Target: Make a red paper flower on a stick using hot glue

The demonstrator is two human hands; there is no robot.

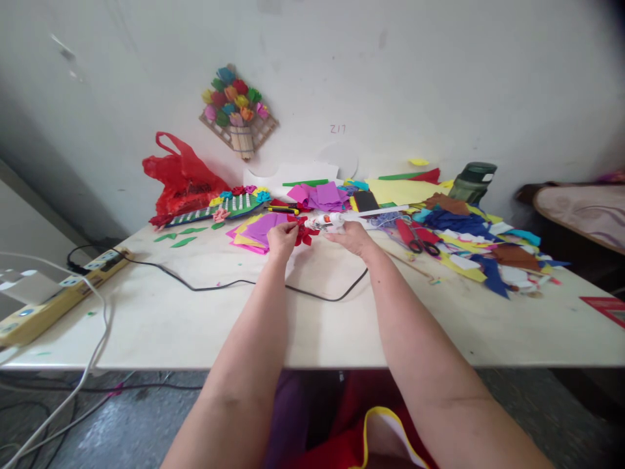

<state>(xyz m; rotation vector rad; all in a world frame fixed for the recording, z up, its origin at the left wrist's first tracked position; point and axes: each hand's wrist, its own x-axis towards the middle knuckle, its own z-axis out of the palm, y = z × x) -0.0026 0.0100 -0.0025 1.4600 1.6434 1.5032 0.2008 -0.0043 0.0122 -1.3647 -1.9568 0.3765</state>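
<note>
My left hand pinches a red flower with pointed petals by its left side, above the middle of the table. My right hand is wrapped round a white glue gun, whose front end points left at the flower. Whether the nozzle touches the petals is too small to tell. A black cord runs from the power strip across the table towards my right hand. Behind my left hand lie purple, yellow and pink sheets. Right of my right hand are red-handled scissors.
A yellow power strip lies at left, with loose green leaves nearby. Further back sit a red plastic bag and a flower-trimmed green piece. Coloured scraps and a green bottle crowd the right. A thin stick lies nearer.
</note>
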